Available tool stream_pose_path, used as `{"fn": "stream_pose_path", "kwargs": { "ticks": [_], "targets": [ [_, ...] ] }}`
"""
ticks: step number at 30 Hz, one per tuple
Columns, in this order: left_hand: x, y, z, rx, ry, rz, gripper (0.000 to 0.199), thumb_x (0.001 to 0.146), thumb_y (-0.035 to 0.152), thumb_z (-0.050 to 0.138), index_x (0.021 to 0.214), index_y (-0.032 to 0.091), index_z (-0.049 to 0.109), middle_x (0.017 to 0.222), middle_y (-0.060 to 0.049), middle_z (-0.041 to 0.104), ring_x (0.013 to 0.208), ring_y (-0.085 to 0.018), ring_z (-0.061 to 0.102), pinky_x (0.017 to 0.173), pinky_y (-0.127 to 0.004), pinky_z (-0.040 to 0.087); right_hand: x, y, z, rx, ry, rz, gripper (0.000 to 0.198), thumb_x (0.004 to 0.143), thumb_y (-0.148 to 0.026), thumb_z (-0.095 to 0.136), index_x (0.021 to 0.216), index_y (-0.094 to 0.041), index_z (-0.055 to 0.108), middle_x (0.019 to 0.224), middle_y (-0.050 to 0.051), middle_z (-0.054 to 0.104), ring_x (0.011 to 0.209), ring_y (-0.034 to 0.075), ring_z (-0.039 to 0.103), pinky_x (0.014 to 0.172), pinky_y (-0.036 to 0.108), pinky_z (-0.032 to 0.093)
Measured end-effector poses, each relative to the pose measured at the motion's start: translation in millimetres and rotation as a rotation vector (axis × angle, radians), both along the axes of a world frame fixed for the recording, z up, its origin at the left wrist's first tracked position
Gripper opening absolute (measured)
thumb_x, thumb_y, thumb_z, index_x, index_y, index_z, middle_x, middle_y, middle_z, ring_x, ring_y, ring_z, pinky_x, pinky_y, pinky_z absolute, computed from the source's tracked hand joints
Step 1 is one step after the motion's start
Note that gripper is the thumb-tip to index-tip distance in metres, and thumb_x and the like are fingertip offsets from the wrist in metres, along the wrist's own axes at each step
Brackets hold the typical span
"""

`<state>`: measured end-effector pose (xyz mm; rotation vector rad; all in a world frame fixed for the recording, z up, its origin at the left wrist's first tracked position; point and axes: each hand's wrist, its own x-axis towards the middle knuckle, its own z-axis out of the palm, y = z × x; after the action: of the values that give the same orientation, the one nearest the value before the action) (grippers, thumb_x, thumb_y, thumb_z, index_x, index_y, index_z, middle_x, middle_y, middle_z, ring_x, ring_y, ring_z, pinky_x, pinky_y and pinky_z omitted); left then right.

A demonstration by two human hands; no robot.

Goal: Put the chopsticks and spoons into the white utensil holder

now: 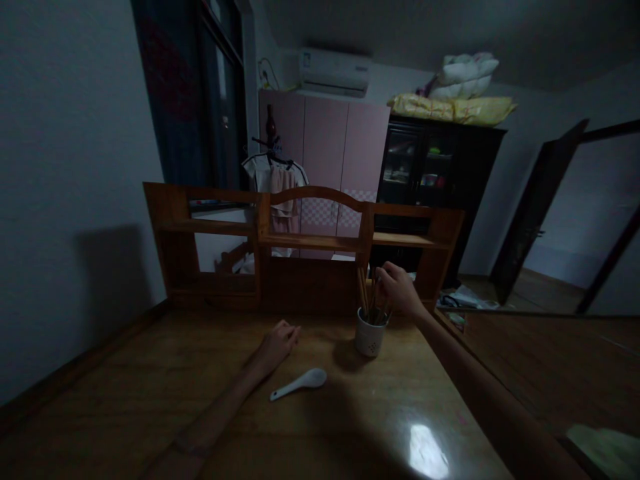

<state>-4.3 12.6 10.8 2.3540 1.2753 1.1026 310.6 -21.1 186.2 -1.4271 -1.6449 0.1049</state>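
Note:
My right hand [397, 287] is closed in a pinch just above a white utensil holder [369, 339] with small holes in its side. Several wooden chopsticks [365, 293] stand in the holder, to the left of my fingers. What the fingers grip is too dark to make out. My left hand [278, 345] rests on the wooden table [200, 373], its fingers loosely curled, with nothing seen in them. Between me and the holder, a white soup spoon [313, 379] lies on the tabletop, its bowl to the right and its handle toward the lower left.
A wooden shelf unit [310, 287] rises along the table's far edge, behind the holder. On the left is a wall [75, 200]. Beyond the shelf stand a pink wardrobe [325, 147] and a dark cabinet [463, 173]. Light glares off the table at the lower right.

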Motion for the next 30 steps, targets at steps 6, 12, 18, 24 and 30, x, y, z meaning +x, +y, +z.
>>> {"fn": "stream_pose_path", "kwargs": {
  "ticks": [6, 12, 18, 24, 30],
  "targets": [
    [-3.5, -5.2, 4.1, 0.013, 0.025, -0.096, 0.040, 0.097, 0.028, 0.031, 0.076, 0.019, 0.063, 0.079, -0.003, 0.058, 0.077, -0.016, 0.056, 0.069, -0.028, 0.047, -19.2, 12.1, -24.9, -0.100, -0.162, -0.082, 0.027, 0.091, -0.031, 0.041, 0.076, -0.017, 0.058, 0.061, 0.003, 0.064, 0.056, 0.014, 0.058, 0.052, 0.022, 0.035],
    [-4.8, -5.7, 4.9, 0.044, 0.053, -0.128, 0.039, 0.098, 0.025, 0.026, 0.081, 0.019, 0.061, 0.080, -0.003, 0.057, 0.080, -0.017, 0.055, 0.071, -0.029, 0.046, -30.8, 26.5, -37.9, -0.239, -0.318, -0.178, 0.023, 0.087, -0.028, 0.048, 0.080, -0.014, 0.065, 0.077, 0.009, 0.069, 0.074, 0.019, 0.063, 0.059, 0.023, 0.036],
    [-1.4, -5.1, 4.7, 0.161, 0.094, -0.122, 0.038, 0.099, 0.024, 0.029, 0.077, 0.020, 0.060, 0.076, -0.003, 0.060, 0.081, -0.018, 0.054, 0.075, -0.029, 0.045, -38.8, 36.7, -36.1, -0.308, -0.417, -0.243, 0.031, 0.085, -0.037, 0.049, 0.077, -0.015, 0.069, 0.084, 0.014, 0.071, 0.083, 0.024, 0.066, 0.062, 0.025, 0.038],
    [-0.7, 0.2, 1.0, 0.291, 0.203, -0.140, 0.034, 0.098, 0.020, 0.030, 0.081, 0.019, 0.060, 0.076, -0.004, 0.062, 0.081, -0.019, 0.054, 0.078, -0.031, 0.045, -40.5, 42.6, -30.0, -0.373, -0.458, -0.250, 0.036, 0.085, -0.039, 0.050, 0.071, -0.013, 0.071, 0.077, 0.014, 0.071, 0.075, 0.023, 0.067, 0.058, 0.025, 0.040],
    [-1.4, 4.4, -4.1, 0.318, 0.212, -0.147, 0.034, 0.098, 0.020, 0.030, 0.082, 0.019, 0.060, 0.077, -0.004, 0.062, 0.080, -0.019, 0.053, 0.078, -0.032, 0.044, -44.5, 39.2, -31.0, -0.354, -0.500, -0.292, 0.042, 0.085, -0.050, 0.052, 0.071, -0.015, 0.069, 0.080, 0.015, 0.071, 0.080, 0.027, 0.069, 0.060, 0.027, 0.043]
  ]
}}
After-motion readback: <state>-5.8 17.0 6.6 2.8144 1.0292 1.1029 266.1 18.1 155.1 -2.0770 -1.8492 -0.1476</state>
